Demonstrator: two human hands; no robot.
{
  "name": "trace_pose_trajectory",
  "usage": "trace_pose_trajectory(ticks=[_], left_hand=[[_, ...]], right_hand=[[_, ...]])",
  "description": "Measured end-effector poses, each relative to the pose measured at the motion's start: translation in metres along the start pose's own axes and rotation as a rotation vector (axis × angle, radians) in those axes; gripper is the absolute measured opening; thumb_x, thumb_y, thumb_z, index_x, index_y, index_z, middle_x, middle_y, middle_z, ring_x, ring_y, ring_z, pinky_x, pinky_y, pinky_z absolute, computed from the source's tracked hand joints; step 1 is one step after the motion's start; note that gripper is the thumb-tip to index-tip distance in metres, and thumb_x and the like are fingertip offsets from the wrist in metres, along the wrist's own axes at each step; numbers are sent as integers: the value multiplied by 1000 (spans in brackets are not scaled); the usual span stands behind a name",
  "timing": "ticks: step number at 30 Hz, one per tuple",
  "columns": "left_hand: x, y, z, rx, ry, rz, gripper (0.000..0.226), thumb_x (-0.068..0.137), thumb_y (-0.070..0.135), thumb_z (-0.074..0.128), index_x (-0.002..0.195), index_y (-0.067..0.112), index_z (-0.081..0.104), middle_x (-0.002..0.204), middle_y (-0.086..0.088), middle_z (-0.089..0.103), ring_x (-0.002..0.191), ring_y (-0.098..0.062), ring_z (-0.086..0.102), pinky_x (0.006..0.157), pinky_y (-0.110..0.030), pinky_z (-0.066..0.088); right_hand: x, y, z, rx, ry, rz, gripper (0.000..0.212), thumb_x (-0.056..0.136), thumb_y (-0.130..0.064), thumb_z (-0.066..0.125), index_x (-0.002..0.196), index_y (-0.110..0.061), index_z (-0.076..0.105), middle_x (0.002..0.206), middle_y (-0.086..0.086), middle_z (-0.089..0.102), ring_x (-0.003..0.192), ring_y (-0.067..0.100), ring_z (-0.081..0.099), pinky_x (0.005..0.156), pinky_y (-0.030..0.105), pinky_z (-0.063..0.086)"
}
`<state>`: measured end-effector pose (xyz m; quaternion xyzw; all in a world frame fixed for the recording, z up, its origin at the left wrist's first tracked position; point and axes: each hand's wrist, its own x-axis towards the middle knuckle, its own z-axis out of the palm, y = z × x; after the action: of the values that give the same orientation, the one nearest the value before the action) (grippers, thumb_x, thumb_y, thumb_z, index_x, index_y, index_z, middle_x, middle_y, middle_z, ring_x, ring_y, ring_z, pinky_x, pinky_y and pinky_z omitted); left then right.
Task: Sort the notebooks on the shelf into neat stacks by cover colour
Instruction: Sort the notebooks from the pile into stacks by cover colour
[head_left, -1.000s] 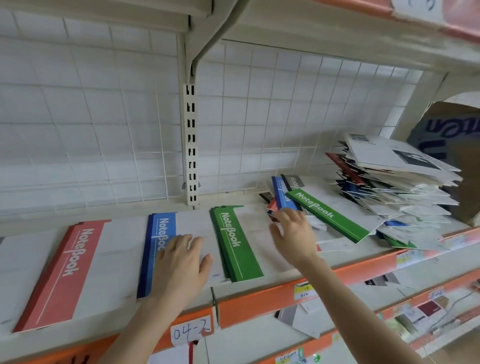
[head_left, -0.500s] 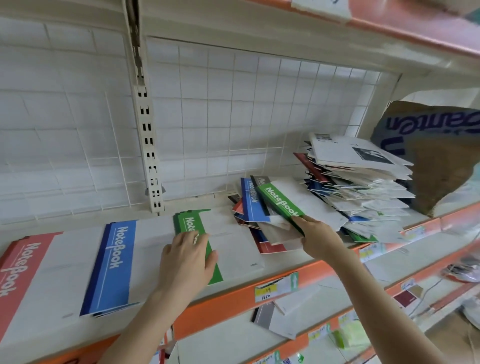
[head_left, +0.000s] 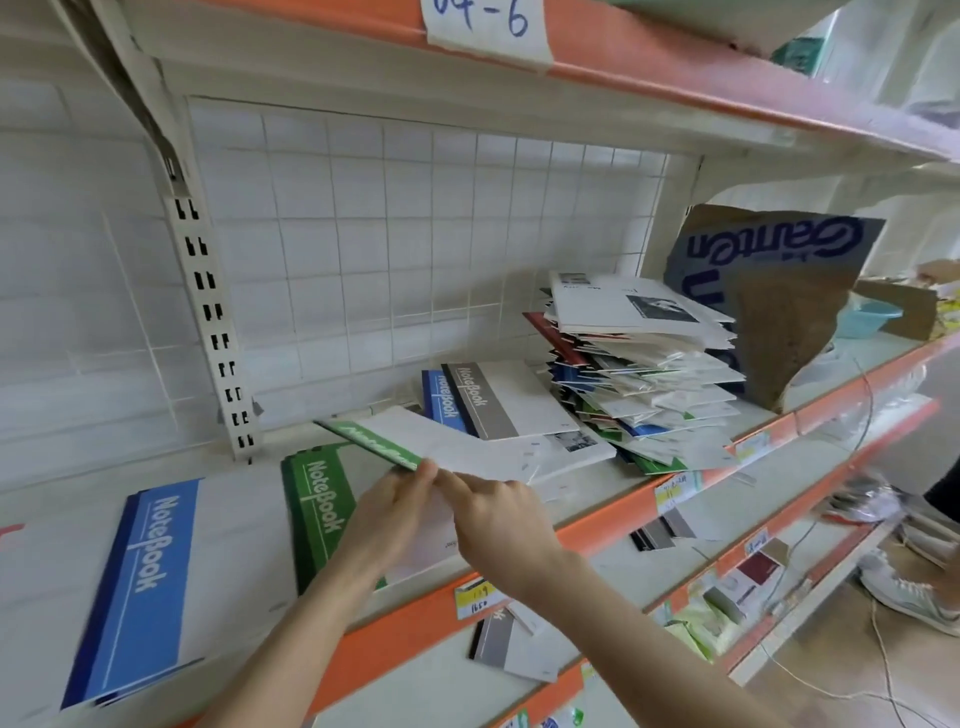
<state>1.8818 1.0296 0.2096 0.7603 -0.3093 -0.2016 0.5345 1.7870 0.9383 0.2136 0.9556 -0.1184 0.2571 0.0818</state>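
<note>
A green-spined notebook (head_left: 415, 441) hangs tilted above the shelf. My right hand (head_left: 498, 525) grips its near edge and my left hand (head_left: 389, 512) touches its green spine corner with the fingertips. Under it lies the green stack (head_left: 311, 514), with the blue stack (head_left: 145, 587) to its left. Behind, a grey-spined notebook (head_left: 493, 397) lies on a blue one (head_left: 439, 402). A tall messy pile of mixed notebooks (head_left: 644, 374) stands at the right.
The orange shelf edge (head_left: 426, 618) carries price tags. A torn cardboard box (head_left: 774, 291) stands right of the pile. Loose notebooks lie on the lower shelf (head_left: 509, 649). A person's shoe (head_left: 909, 597) is on the floor at right.
My right hand has lifted the green notebook off the loose heap and carried it left, over the green stack. My left hand left the stack and met the notebook's spine. The view swung right.
</note>
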Motion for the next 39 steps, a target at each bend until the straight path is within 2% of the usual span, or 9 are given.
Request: trace_pose_trajectory(ticks=[2,4,6,9,13,16,21,32,39], left_hand=[[2,3,-1,-440,36,-184,23,94,31,50,86,13,62,68,4,69,69,-13,65,68,-27,47],[3,5,-6,-700,117,-289,17,95,11,46,80,9,55,52,1,61,48,-9,59,47,-19,45],[3,5,-15,-767,207,-348,12,93,0,44,92,5,55,69,-7,63,60,-16,60,47,-22,47],[2,0,-33,-715,307,-366,20,89,-6,47,103,7,52,92,-15,60,77,-26,57,66,-32,47],[-3,-6,-49,-648,299,-341,26,88,-9,47,109,5,53,85,-13,61,73,-27,58,61,-30,44],[-7,-8,-55,-683,323,-353,22,88,-10,47,100,6,54,84,-12,60,74,-26,58,61,-31,44],[-8,-14,-60,-733,321,-381,21,88,-9,45,91,11,53,84,-13,59,74,-27,57,61,-31,44],[-7,-20,-53,-758,293,-399,23,90,-5,46,109,6,52,86,-16,60,76,-30,58,66,-34,47],[-15,-15,-53,-789,258,-401,22,91,-3,45,110,7,52,86,-15,61,76,-29,58,63,-33,45]], right_hand=[[-2,-13,2,125,-17,-92,43,55,-8,50,91,-16,71,58,-8,61,35,18,50,38,15,15],[1,-17,-2,288,-59,-196,40,73,-14,39,100,-13,68,68,-1,67,48,23,59,38,17,32],[8,-12,-1,428,-131,-192,42,85,-27,33,110,-11,64,85,8,70,68,30,64,51,28,46],[26,13,9,427,-128,-4,44,95,-33,35,125,-8,55,113,12,65,96,31,62,71,33,47],[61,59,35,338,-271,336,36,95,-28,41,126,-9,46,127,11,51,116,26,48,88,33,41],[72,72,50,239,-479,360,46,96,-41,32,136,-17,35,142,6,35,130,24,32,105,44,27],[64,59,53,8,-520,233,56,94,-53,28,139,-20,31,143,5,33,130,25,35,101,41,33],[42,48,40,123,-367,309,38,89,-46,52,118,-21,51,118,-1,59,99,18,58,75,26,47],[44,47,42,-75,-270,247,29,101,-27,31,118,-8,46,111,8,63,89,27,61,64,26,37]])
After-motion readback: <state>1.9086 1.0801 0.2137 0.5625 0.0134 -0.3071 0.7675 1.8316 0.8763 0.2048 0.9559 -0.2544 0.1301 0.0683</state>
